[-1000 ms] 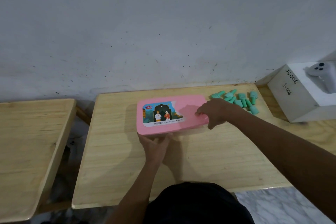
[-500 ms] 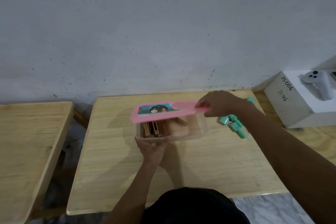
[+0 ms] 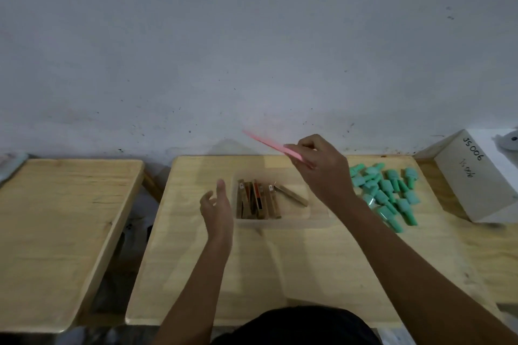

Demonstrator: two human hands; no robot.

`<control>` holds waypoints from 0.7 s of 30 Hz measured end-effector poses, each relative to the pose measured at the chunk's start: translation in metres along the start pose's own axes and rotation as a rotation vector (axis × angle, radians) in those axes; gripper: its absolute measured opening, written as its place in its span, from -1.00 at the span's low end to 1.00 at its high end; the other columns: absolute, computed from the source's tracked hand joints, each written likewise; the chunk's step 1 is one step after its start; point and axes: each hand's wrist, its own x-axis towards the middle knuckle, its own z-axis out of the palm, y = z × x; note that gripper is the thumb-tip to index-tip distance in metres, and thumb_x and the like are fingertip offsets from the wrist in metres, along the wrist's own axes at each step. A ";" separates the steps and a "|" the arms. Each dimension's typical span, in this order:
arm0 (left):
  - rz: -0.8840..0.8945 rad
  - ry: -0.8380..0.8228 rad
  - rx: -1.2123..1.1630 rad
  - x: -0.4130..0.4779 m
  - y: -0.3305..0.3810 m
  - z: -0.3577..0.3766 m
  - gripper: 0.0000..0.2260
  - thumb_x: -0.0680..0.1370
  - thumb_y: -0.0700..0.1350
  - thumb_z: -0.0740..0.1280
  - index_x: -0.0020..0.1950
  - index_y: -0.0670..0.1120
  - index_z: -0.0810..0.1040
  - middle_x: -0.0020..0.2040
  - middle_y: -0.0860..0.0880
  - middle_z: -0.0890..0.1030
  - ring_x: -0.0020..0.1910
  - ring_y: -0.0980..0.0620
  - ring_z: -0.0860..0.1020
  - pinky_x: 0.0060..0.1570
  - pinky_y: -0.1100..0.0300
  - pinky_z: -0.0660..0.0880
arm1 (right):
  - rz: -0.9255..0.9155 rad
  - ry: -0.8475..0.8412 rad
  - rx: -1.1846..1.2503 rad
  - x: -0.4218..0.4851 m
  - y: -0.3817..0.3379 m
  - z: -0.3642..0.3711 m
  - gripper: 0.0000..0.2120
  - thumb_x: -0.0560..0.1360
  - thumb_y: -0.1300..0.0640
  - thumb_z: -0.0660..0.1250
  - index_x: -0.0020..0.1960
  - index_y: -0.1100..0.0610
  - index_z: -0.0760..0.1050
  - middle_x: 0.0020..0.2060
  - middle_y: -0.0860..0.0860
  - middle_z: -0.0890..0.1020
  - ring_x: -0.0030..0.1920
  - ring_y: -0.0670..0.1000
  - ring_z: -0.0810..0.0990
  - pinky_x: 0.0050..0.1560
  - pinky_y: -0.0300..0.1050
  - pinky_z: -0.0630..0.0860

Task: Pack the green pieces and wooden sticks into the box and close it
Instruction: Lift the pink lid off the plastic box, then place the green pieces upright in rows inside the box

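Seen from my remote station: my right hand (image 3: 316,165) pinches one end of the pink lid (image 3: 269,144), which tilts in the air above the clear box (image 3: 318,217). The box stands open toward the far edge of the wooden table (image 3: 280,274), wooden sticks (image 3: 258,199) lying inside. My left hand (image 3: 217,204) hovers just beside its left wall, fingers relaxed, holding nothing. Green pieces (image 3: 389,193) lie heaped at right, close to a white block marked JS006 (image 3: 471,176). A second table (image 3: 56,232) stands apart at left.
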 end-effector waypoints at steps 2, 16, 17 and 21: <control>-0.074 -0.203 -0.161 0.002 0.028 -0.007 -0.50 0.49 0.28 0.22 0.16 -0.12 0.47 0.14 -0.13 0.57 0.10 -0.10 0.55 0.12 0.00 0.47 | -0.102 0.014 -0.010 -0.010 -0.022 0.011 -0.79 0.42 0.18 0.48 0.06 0.08 0.68 -0.23 0.02 0.58 -0.28 -0.05 0.49 -0.37 -0.31 0.30; 0.015 -0.055 0.171 0.033 0.078 -0.070 -0.80 0.49 -0.18 0.23 0.06 -0.19 0.53 -0.07 -0.12 0.61 -0.09 -0.12 0.59 -0.10 0.02 0.56 | 0.047 -0.591 0.151 -0.067 -0.049 0.051 -0.58 0.46 -0.14 0.37 0.28 -0.04 0.54 0.05 -0.04 0.57 0.06 -0.05 0.49 0.09 -0.06 0.48; 0.056 0.034 0.298 0.036 0.077 -0.080 -0.84 0.50 -0.15 0.22 0.01 -0.16 0.51 -0.14 -0.11 0.57 -0.16 -0.10 0.55 -0.18 0.08 0.51 | 0.144 -0.619 0.155 -0.071 -0.042 0.051 -0.60 0.49 -0.11 0.34 0.29 -0.03 0.53 0.10 -0.04 0.56 0.13 -0.06 0.49 0.15 -0.05 0.47; 0.105 0.136 0.586 0.053 0.061 -0.105 -0.78 0.53 -0.16 0.18 0.03 -0.28 0.52 -0.18 -0.16 0.51 -0.29 -0.05 0.42 -0.27 0.16 0.31 | 0.380 -0.646 0.097 -0.089 -0.015 0.053 -0.65 0.52 -0.04 0.31 0.29 -0.04 0.52 0.26 -0.05 0.52 0.31 -0.04 0.43 0.28 0.01 0.43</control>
